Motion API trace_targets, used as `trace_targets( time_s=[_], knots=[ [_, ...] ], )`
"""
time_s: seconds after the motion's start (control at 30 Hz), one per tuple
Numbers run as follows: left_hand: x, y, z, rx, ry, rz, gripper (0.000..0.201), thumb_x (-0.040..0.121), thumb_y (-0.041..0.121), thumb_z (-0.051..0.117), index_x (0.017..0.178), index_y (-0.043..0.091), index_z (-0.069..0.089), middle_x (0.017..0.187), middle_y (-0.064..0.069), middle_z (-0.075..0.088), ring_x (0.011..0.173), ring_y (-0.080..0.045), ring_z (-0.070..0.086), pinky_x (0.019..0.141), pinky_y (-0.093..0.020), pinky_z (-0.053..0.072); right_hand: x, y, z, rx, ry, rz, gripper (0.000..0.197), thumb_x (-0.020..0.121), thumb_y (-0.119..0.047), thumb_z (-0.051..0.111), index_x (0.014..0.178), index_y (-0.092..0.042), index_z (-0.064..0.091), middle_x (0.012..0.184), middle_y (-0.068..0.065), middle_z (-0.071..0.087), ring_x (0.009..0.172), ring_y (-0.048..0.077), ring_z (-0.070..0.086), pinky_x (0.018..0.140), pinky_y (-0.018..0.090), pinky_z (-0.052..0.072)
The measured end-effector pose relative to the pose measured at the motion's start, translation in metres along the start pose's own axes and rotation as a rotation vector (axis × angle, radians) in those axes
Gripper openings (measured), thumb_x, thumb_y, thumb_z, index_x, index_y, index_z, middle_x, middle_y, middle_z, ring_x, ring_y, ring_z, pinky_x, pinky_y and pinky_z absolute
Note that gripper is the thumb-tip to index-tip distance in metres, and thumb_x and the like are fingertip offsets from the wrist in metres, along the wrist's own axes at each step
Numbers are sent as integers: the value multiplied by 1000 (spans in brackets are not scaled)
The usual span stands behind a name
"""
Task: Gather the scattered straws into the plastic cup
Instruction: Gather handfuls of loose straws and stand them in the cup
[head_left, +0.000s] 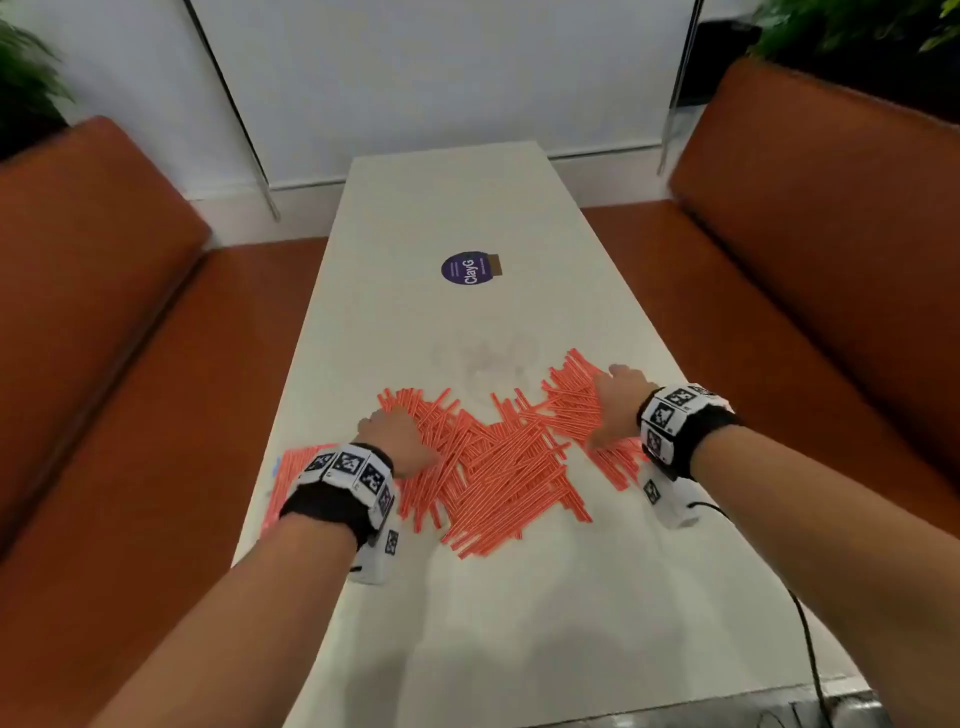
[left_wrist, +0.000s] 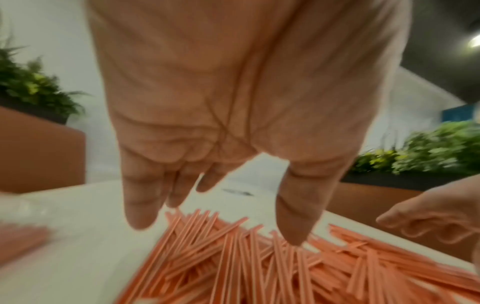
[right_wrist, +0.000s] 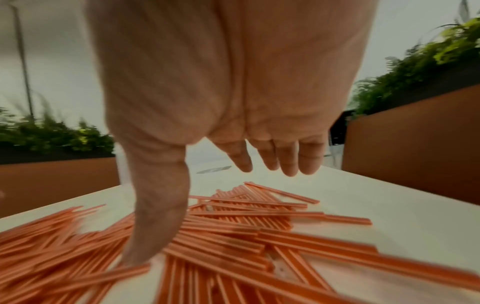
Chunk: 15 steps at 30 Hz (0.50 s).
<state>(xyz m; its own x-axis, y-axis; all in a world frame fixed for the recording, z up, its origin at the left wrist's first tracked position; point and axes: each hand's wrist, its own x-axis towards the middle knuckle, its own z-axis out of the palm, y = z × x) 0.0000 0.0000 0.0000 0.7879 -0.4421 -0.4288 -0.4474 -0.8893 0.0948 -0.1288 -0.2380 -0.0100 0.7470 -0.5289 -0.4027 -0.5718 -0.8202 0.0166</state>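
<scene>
Nearest to the person the white table is bare, and just beyond that lies the heap of orange straws, crossing each other in many directions across the width of the table. The left hand lies at the left edge of the heap; in the left wrist view its fingers are straight and close together with the thumb apart, holding nothing. The right hand is on the right part of the heap, fingers extended and slightly spread, the thumb down among the straws, also holding nothing. A second bundle of straws lies at the left edge behind the left wrist, perhaps inside the clear plastic cup (it is too blurred to be sure). Farther away is a round purple sticker. I judge the step is sweeping the heap together from both sides. To do it well, the palms should stay low on the table and push inward slowly, so the straws turn parallel and do not roll over the edge.
</scene>
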Motion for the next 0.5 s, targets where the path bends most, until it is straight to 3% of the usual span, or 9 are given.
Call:
trace_targets(
  time_s=[0.07, 0.13, 0.27, 0.37, 0.5],
  knots=[
    [10, 1, 2, -13, 1, -83, 91, 84, 48, 64, 148, -2, 24, 147, -23, 38, 136, -36, 39, 112, -41, 35, 6, -1, -4, 68, -23, 41, 112, 62, -50, 81, 147, -10, 21, 155, 18, 21, 141, 36, 25, 113, 49, 32],
    [20, 0, 5, -59, -13, -153, 102, 82, 49, 66, 153, -1, 11, 151, -24, 33, 139, -37, 35, 115, -43, 32, 11, -3, -6, 107, -38, 54, 114, 61, -47, 83, 148, -9, 19, 154, 17, 24, 140, 35, 29, 113, 47, 33],
    [22, 9, 14, -60, -17, -162, 93, 89, 37, 61, 153, 2, 4, 156, -22, 25, 142, -38, 29, 115, -43, 26, 14, -10, 1, 41, -47, 16, 92, 67, -45, 79, 138, -6, 37, 141, 14, 45, 128, 32, 45, 106, 42, 43],
    [15, 20, 17, -9, -7, -83, 73, 94, 28, 52, 152, 4, 15, 153, -21, 29, 140, -37, 30, 116, -42, 23, 14, -18, 11, -32, 32, -47, 64, 75, -44, 71, 125, -9, 51, 127, 14, 52, 117, 31, 49, 100, 39, 46],
    [12, 33, 18, -57, -31, -19, 62, 94, 22, 50, 148, 5, 26, 147, -18, 35, 137, -38, 33, 112, -43, 29, 9, -31, 18, 0, 52, -112, 53, 83, -36, 66, 126, -9, 52, 124, 15, 50, 115, 33, 50, 97, 39, 46]
  ],
)
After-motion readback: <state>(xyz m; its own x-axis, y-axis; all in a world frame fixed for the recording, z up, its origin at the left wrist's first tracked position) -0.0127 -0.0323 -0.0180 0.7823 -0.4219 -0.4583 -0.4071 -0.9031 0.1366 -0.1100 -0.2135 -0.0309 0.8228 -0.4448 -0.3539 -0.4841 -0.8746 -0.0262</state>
